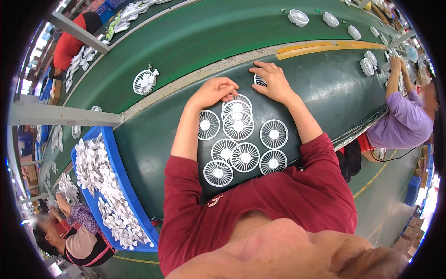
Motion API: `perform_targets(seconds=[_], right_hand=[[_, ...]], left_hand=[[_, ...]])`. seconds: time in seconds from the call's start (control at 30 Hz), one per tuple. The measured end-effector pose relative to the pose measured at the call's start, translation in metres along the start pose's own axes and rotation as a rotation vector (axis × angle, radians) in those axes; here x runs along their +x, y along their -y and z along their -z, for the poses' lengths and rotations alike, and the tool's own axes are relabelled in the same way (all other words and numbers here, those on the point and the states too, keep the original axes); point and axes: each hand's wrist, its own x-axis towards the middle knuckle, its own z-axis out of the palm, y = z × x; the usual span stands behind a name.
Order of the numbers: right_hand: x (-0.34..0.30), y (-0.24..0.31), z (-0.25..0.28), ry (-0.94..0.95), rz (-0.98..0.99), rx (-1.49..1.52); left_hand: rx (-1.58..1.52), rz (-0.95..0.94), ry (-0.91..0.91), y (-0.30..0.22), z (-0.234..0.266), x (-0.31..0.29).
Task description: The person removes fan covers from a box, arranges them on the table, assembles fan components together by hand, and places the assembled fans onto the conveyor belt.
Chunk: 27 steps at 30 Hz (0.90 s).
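Several round white fan grilles with radial spokes lie on the dark green worktop before me. A few overlap, such as the grille [238,125] in the upper middle; others lie singly, like the grille [274,134] on the right. My left hand [214,92] has its fingers bent inward at the far edge of the overlapping grilles. Whether anything is between its fingertips is hidden. Farther off, my right hand [275,83] has thumb and fingers around the rim of another fan grille [259,80], which it partly covers.
A blue bin [116,162] of small white parts stands at my left. Beyond the worktop runs a green conveyor belt [200,51] carrying a small white fan [145,82] and several round fan heads. Grey metal posts rise at left. Co-workers sit on both sides.
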Motion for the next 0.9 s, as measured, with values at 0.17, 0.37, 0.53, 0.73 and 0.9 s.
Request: perform_targets(seconds=[0.17,0.37,0.53,0.73,0.9], right_hand=[[-0.002,-0.010,-0.007,-0.152,0.003,0.059],[0.002,-0.012,-0.007,-0.169,-0.002,0.087],[-0.004,-0.021,0.012,0.033,0.059,0.145],[0.001,-0.022,0.027,0.076,0.013,0.237],[0.015,-0.011,0.014,-0.071,-0.237,0.613]], left_hand=[[-0.140,0.122,0.056,-0.017,0.012,0.065],[-0.094,-0.414,-0.861,-0.003,0.042,0.085],[0.125,-0.459,-0.968,0.004,0.049,0.044],[0.977,-0.414,-1.372,0.011,0.112,-0.014],[0.979,0.207,-1.341,0.042,0.167,-0.044]])
